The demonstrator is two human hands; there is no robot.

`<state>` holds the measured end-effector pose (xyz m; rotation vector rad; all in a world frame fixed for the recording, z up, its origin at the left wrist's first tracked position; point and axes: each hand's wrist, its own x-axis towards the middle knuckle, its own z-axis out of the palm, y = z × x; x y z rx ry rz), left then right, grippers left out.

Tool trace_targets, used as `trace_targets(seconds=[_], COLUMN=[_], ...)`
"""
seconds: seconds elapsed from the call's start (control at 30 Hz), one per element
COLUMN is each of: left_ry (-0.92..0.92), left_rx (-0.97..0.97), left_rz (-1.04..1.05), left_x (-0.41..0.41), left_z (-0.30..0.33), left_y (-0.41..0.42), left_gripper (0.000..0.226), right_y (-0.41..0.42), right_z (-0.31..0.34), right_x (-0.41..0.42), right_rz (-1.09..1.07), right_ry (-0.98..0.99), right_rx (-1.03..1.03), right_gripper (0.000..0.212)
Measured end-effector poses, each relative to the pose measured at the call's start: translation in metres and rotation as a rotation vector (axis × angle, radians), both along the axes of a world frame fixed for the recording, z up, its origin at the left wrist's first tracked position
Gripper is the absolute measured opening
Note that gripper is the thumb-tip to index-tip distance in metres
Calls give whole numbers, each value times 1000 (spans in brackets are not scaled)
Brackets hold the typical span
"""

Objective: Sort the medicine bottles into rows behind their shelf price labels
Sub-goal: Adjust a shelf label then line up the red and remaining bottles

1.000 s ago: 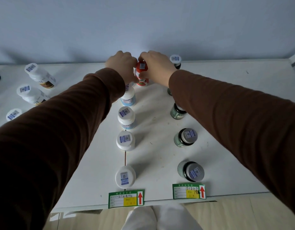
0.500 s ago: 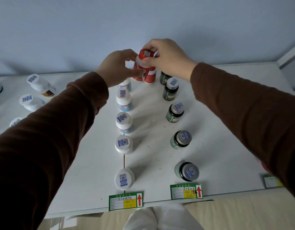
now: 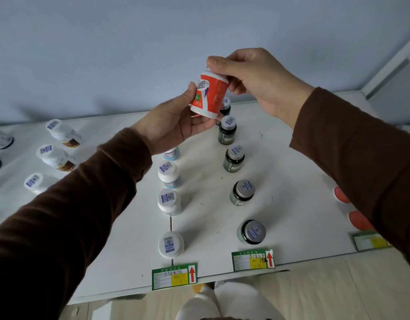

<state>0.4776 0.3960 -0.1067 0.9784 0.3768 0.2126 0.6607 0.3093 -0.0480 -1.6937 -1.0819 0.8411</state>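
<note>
Both hands grip the red bottle (image 3: 209,95) off the table (image 3: 291,162), 12 o'clock: left hand (image 3: 176,123) under its base, right hand (image 3: 252,77) covering the cap. Two red caps (image 3: 351,209) at 3 o'clock are half hidden by the right sleeve (image 3: 361,162), third label (image 3: 370,241) partly covered.

A single wide-angle view, taken from a camera worn on the person's head, looks forward and steeply down over a white shelf (image 3: 303,181) toward a pale blue wall (image 3: 130,54). The camera sits close above the shelf's near edge, so both brown sleeves enter from the bottom corners and fill much of the picture. The left hand (image 3: 176,125) and right hand (image 3: 257,82) meet near the centre, at arm's length. Straight edges bow toward the borders, probably from lens distortion. Below the shelf edge, a strip of light floor (image 3: 337,292) shows. No second view is given.
</note>
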Motion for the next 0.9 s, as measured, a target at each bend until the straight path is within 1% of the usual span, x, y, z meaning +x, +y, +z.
trace_targets(seconds=[0.1,0.17,0.27,0.33,0.43,0.63,0.73,0.9], left_ry=[-40,-42,-26,-4,46,101,128,215], left_rx=[-31,-2,127,231,363,508,547,673], left_rz=[-16,-12,-107,-185,-202,-105,-50,57], left_x=[3,5,10,15,28,75,119,185], left_z=[2,4,9,13,17,14,13,-1], left_y=[-11,-17,-24,-32,-48,-91,-119,-149], left_gripper=[49,47,44,46,50,52,54,51], right_y=[-13,-24,-45,-61,-83,-126,-149,-171], right_z=[3,6,9,9,9,13,13,2], right_x=[3,8,17,25,38,75,113,175], right_rz=[1,27,132,189,220,211,192,193], right_ry=[-2,6,47,63,31,-202,-332,-445], right_rx=[7,6,25,36,18,-23,-35,-69], right_gripper=[54,45,28,22,27,41,38,35])
